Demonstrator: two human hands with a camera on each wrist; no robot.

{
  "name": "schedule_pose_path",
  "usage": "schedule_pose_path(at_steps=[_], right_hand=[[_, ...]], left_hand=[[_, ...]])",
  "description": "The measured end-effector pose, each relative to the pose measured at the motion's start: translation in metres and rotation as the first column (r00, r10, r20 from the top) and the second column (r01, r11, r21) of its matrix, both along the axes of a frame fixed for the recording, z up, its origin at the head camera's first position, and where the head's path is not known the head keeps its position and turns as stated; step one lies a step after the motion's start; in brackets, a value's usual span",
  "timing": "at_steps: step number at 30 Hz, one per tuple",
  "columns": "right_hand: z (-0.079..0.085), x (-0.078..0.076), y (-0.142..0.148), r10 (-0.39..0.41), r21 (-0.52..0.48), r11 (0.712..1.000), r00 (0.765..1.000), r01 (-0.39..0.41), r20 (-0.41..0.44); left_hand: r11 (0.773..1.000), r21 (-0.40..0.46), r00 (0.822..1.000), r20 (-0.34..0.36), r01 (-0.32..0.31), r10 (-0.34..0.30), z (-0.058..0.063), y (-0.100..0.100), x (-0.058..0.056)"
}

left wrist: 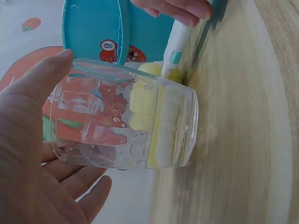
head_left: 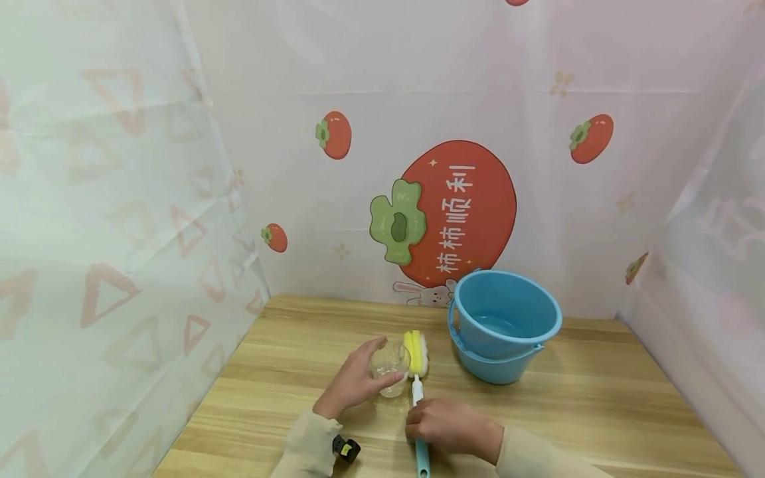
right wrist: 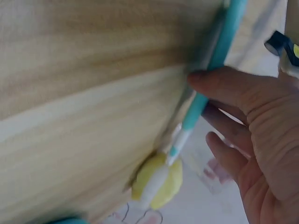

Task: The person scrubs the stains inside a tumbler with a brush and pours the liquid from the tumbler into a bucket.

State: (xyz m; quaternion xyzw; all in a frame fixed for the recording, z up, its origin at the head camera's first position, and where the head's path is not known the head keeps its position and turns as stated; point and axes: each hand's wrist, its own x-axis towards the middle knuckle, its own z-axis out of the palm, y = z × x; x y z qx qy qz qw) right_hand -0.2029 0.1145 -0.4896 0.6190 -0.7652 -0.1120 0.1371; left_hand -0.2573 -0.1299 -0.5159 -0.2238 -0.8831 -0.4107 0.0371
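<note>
A clear glass cup [head_left: 391, 382] stands upright on the table with water drops on its wall. My left hand [head_left: 356, 380] holds it from the left, thumb on the near side and fingers round the far side by the rim; the left wrist view shows the thumb at the cup's rim [left wrist: 70, 88]. Just right of the cup lies a sponge brush [head_left: 416, 355] with a yellow and white head and a white and teal handle. My right hand [head_left: 451, 426] pinches that handle [right wrist: 198, 105] between thumb and fingers, low over the table.
Two nested light-blue buckets [head_left: 502, 325] with handles stand at the back right of the wooden table [head_left: 597, 411]. A printed curtain [head_left: 335, 199] closes off the back and both sides. A black device [head_left: 345, 449] sits at the left wrist.
</note>
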Motion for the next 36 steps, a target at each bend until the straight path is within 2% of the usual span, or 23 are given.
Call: schedule_pose_path(at_steps=[9,13,16,22,27,32,36], right_hand=[[-0.005,0.004,-0.008,0.089,0.095,0.993,0.978,-0.072,-0.187],[-0.002,-0.001,-0.006,0.135,0.064,0.99,0.968,-0.124,-0.21],[0.007,-0.004,-0.002,0.14,0.012,0.99,0.97,-0.141,-0.197],[0.033,-0.013,0.008,0.093,-0.099,0.99,0.991,-0.103,-0.096],[0.047,-0.023,0.017,0.062,-0.222,0.972,0.997,-0.07,-0.043],[0.056,-0.033,0.02,-0.008,-0.381,0.925,1.0,0.001,-0.019],[0.065,-0.039,0.019,-0.13,-0.465,0.879,0.991,0.107,-0.018]], left_hand=[[1.0,0.007,1.0,-0.003,0.004,-0.004,-0.001,0.001,-0.004],[1.0,0.004,1.0,-0.015,0.005,-0.005,-0.003,0.003,-0.006],[1.0,0.0,1.0,-0.005,0.017,-0.017,-0.003,0.005,-0.007],[1.0,-0.01,0.999,0.021,0.028,-0.028,-0.001,0.004,-0.009],[0.999,-0.003,0.998,0.034,0.048,-0.048,0.002,0.004,-0.011],[0.999,0.004,0.997,0.054,0.052,-0.052,0.005,0.004,-0.008],[0.998,-0.026,0.997,0.06,0.053,-0.051,0.011,0.004,-0.009]])
